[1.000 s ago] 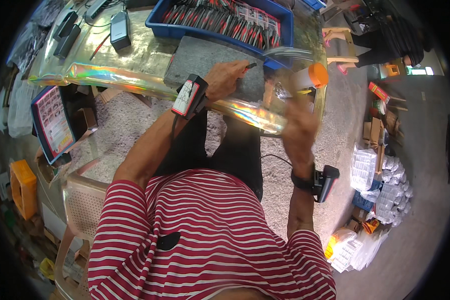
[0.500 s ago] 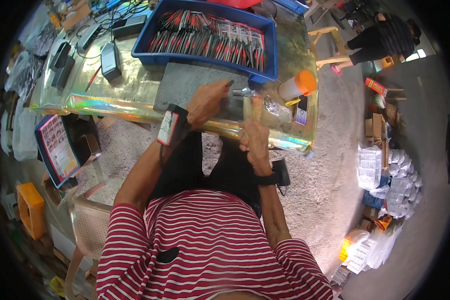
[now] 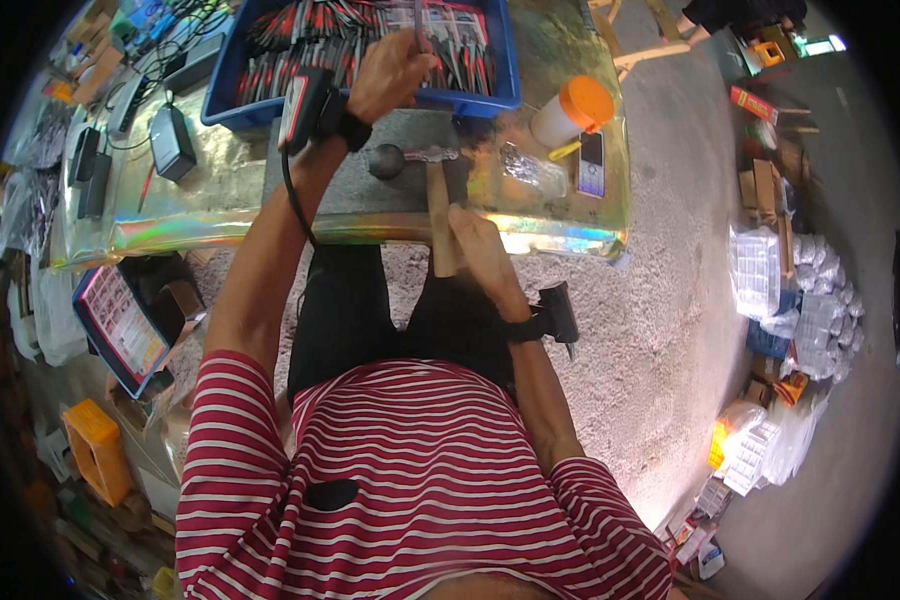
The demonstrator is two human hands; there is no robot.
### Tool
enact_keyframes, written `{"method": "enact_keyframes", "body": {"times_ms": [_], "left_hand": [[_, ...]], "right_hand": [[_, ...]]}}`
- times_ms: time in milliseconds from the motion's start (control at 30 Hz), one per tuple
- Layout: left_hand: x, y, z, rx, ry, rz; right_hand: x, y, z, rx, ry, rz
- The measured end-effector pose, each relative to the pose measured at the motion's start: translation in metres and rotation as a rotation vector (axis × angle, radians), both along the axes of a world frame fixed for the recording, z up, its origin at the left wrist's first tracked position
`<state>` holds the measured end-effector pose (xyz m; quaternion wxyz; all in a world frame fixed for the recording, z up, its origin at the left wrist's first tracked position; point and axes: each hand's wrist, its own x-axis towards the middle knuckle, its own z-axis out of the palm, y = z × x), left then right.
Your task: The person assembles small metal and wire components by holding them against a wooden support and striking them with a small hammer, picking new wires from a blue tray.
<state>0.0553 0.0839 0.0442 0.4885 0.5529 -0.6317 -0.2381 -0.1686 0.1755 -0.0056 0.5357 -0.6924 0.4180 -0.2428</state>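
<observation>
Wooden and nearest you, the handle of the hammer (image 3: 440, 205) juts past the edge of the golden surface (image 3: 215, 180), its head over the grey block (image 3: 385, 200). Your right hand (image 3: 482, 248) is beside that handle, fingers curled; you cannot tell from here whether they grip it. No blow seems under way. Farther off, your left hand (image 3: 390, 77) reaches over the near side of the blue tray (image 3: 510, 60), closed on a thin piece (image 3: 419, 22) that points away from you. Many red-and-black pieces (image 3: 305, 55) stand packed in rows inside the tray, so a good share of the work looks done. The one you hold appears not yet released; how many are left does not show.
</observation>
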Motion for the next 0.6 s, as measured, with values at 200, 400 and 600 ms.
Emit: {"method": "enact_keyframes", "body": {"times_ms": [200, 400, 600], "left_hand": [[-0.009, -0.025, -0.003, 0.024, -0.048, -0.013], [0.005, -0.075, -0.066, -0.056, -0.399, 0.283], [-0.005, -0.081, -0.083, -0.113, -0.506, 0.217]], "right_hand": [[-0.033, -0.036, -0.005, 0.148, -0.16, -0.264], [-0.031, -0.072, -0.052, -0.288, -0.029, -0.402], [-0.014, -0.075, -0.047, -0.457, 0.145, -0.529]]}}
